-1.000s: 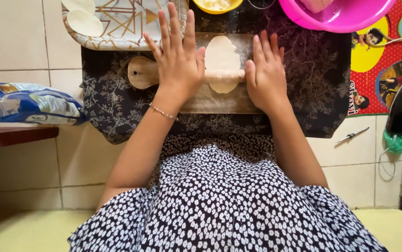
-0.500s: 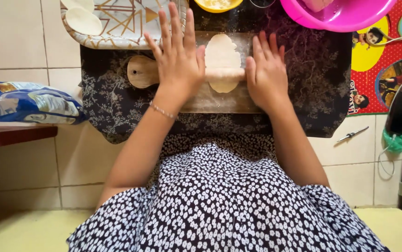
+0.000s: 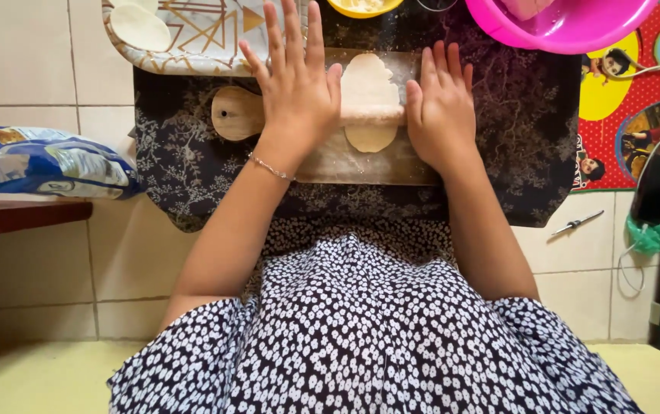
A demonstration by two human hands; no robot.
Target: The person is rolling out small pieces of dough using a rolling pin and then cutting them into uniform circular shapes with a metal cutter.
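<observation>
A pale oval of flattened dough (image 3: 370,86) lies on a floured wooden board (image 3: 361,161) with a rounded handle at its left. Across the dough lies a wooden rolling pin (image 3: 372,116). My left hand (image 3: 293,88) presses flat on the pin's left end, fingers spread. My right hand (image 3: 439,103) presses flat on the right end, fingers straight. Most of the pin is hidden under both palms. The board rests on a dark floral cloth (image 3: 529,153) on the tiled floor.
A patterned tray (image 3: 192,42) with a rolled dough disc (image 3: 140,27) sits at the far left. A yellow bowl (image 3: 362,6) and a pink basin (image 3: 568,27) stand at the far edge. A blue flour bag (image 3: 39,161) lies left; a colourful mat (image 3: 637,100), phone and cable right.
Both hands and the pin have shifted only slightly over the dough; the dough oval looks much the same.
</observation>
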